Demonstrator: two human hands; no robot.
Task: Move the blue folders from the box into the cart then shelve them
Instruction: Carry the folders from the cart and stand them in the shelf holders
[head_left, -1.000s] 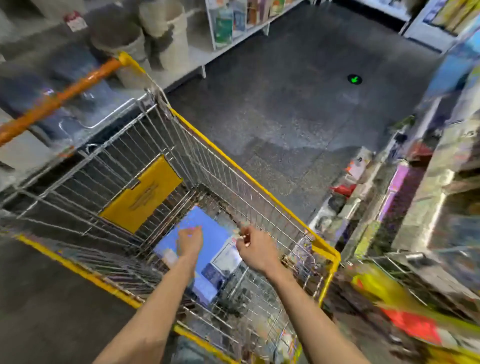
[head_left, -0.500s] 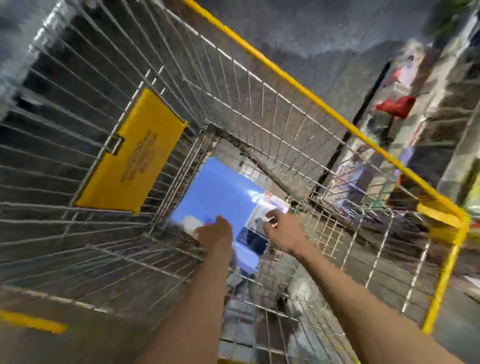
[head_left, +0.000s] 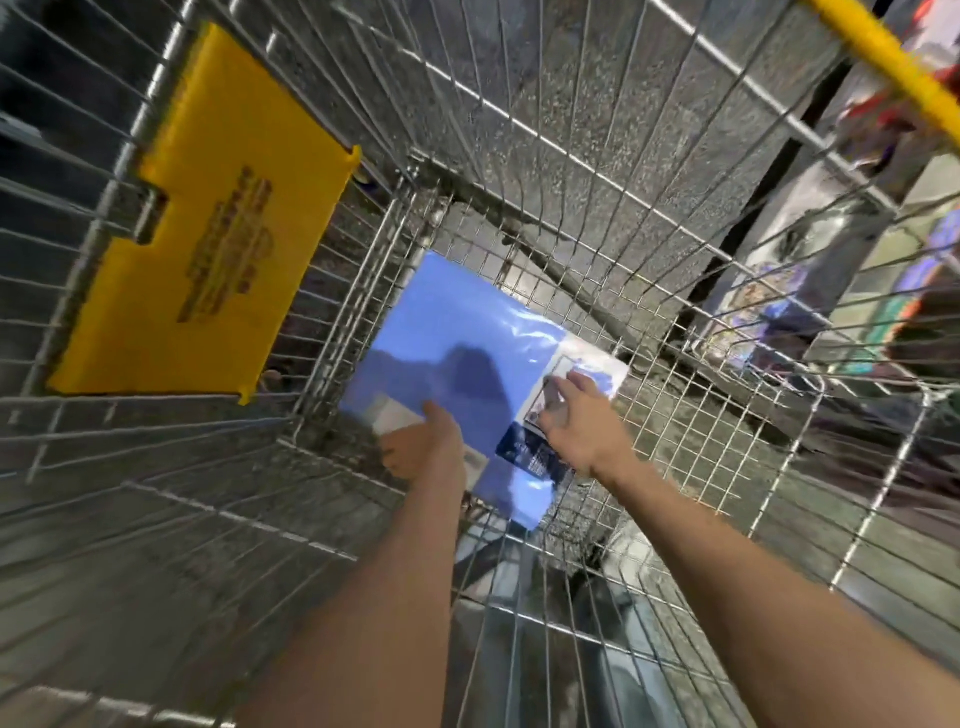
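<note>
Seen from above, both bare forearms reach down into a wire shopping cart. A blue folder pack, in glossy clear wrap, lies flat at the bottom of the basket, on or just above the wire floor, tilted diagonally with one corner pointing to the far end. The left hand is at the pack's near edge beside a small white label. Its thumb lies on top of the blue surface and its fingers curl past the edge out of sight, so it seems to pinch that edge. The right hand rests on the pack's right side over a printed white and dark insert. Its fingers are slightly bent and a little apart on the wrap, but motion blur hides whether they grip or only press. A yellow plastic seat flap with embossed lettering hangs against the cart's left wire wall, well apart from the pack. The yellow rim crosses the upper right corner, with blurred store goods showing through the mesh beyond it.
</note>
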